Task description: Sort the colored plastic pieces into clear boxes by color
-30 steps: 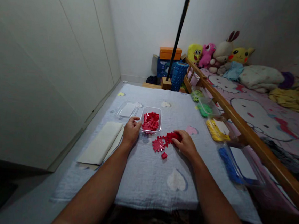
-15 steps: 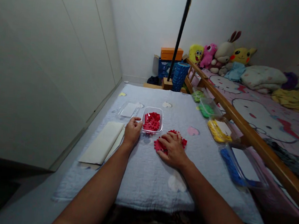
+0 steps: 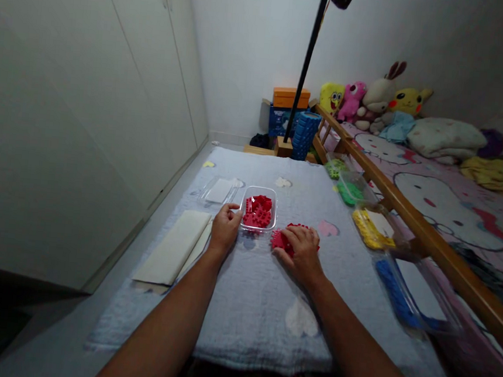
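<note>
In the head view a clear plastic container (image 3: 274, 221) holds several red notched plastic building pieces (image 3: 258, 211) on the cloth-covered table (image 3: 250, 306). My left hand (image 3: 225, 226) is at its left side, fingers curled with the tips at the rim. To the right of the container lies a loose heap of red building pieces (image 3: 278, 241). My right hand (image 3: 301, 252) rests over this heap with its fingers bent around the pieces, hiding much of them. A clear lid (image 3: 219, 191) with a white label lies left of the container.
A folded cream sheet (image 3: 175, 246) lies at the left. Along the right edge stand boxes of blue pieces (image 3: 395, 286), yellow pieces (image 3: 369, 228), green pieces (image 3: 348, 192) and light green pieces (image 3: 335, 167). A wooden bed rail (image 3: 403, 210) borders that side. A black pole (image 3: 306, 64) rises behind the table.
My right hand has gone from lying spread over the red heap to curling round it, a little farther right. The heap looks more gathered. My left hand stays by the container. The view has tilted slightly.
</note>
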{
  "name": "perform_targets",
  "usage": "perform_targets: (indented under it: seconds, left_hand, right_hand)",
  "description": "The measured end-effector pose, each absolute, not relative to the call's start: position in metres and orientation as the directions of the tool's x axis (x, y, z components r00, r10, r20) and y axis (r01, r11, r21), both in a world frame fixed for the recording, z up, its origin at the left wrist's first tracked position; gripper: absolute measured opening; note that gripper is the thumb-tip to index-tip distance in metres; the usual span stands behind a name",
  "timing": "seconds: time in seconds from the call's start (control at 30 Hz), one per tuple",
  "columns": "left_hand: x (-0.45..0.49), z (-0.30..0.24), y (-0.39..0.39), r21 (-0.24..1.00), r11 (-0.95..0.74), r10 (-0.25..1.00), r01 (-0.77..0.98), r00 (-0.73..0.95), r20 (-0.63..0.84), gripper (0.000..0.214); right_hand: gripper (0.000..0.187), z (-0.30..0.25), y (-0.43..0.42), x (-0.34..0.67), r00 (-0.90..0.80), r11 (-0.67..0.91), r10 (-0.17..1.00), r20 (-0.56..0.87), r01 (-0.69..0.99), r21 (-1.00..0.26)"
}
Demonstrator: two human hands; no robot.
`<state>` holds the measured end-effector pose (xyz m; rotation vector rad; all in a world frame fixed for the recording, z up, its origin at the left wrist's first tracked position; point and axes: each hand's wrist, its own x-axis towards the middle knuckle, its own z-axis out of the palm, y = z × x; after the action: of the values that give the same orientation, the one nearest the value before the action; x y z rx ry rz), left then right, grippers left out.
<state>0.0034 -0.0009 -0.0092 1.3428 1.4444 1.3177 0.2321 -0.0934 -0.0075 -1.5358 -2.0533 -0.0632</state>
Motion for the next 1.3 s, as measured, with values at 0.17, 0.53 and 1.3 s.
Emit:
perform_targets:
  seconds: [0.17,0.53,1.3]
  left_hand:
    - [0.004,-0.009,0.0,0.977,-0.09,0.978,0.195,-0.17,0.124,0.03]
    - [0.005,-0.006,-0.003,0.98,-0.085,0.97,0.183,-0.211,0.123,0.025]
    - [0.006,-0.006,-0.002,0.99,-0.072,0.977,0.12,-0.19,0.094,0.024]
  right_hand:
    - [0.036,-0.009,-0.093,0.235,-0.158,0.35,0.835,0.527,0.892,-0.287]
    - [0.029,0.014,-0.084,0.245,-0.1,0.305,0.845,0.525,0.897,-0.32]
    - [0.024,0.026,-0.004,0.182,-0.058,0.295,0.857,0.512,0.869,-0.397]
